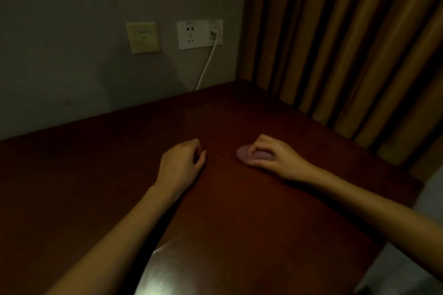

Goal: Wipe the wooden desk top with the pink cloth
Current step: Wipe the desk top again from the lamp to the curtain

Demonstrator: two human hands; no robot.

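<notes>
The dark wooden desk top (239, 199) fills the lower half of the dim view. A small bunched pink cloth (243, 152) lies on it right of the middle. My right hand (271, 153) is curled over the cloth, fingers and thumb around it, hiding most of it. My left hand (183, 163) rests on the desk a short way to the cloth's left, fingers loosely curled, holding nothing.
A grey wall with a white socket plate (200, 34), a white cable (207, 62) running down behind the desk, and a yellowish switch plate (143, 37). Brown curtains (347, 43) hang along the desk's right edge. Something pale grey (429, 194) lies at the lower right.
</notes>
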